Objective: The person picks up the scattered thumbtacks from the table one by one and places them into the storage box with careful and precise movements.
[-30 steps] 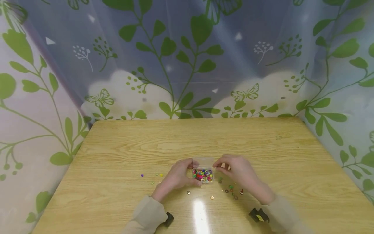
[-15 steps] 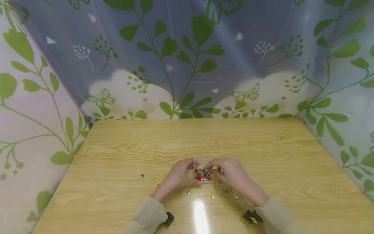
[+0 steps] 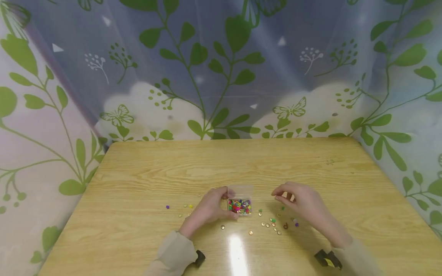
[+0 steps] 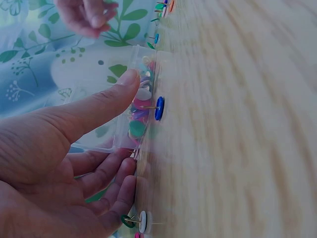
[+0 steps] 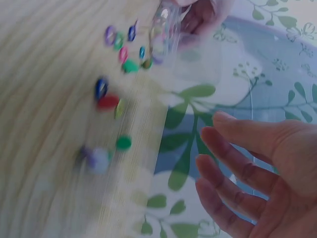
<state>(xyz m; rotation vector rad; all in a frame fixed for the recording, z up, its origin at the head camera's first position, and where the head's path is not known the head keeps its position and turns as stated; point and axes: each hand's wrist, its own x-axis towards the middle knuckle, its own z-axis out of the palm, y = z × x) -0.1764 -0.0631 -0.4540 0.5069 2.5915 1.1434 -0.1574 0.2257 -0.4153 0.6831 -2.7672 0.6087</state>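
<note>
A small clear plastic box [image 3: 239, 206] full of colourful pushpins sits on the wooden table [image 3: 221, 165], its lid [image 3: 241, 190] standing open at the back. My left hand [image 3: 225, 207] grips the box from the left, thumb on its rim [image 4: 130, 82] and fingers against its side. A blue pushpin [image 4: 158, 108] lies against the box. My right hand [image 3: 281, 199] hovers to the right of the box, fingers loosely curved [image 5: 233, 173] and holding nothing. It is above a scatter of loose pushpins [image 3: 276, 222] [image 5: 116, 101].
A few more pushpins [image 3: 181, 209] lie left of the left hand. Two gold pins [image 3: 236, 230] lie near the front of the box. A leaf-patterned plastic curtain [image 3: 221, 76] walls the table on three sides.
My right hand has drawn away from the box and moved right, over the scattered pins. The left hand and the box have stayed put.
</note>
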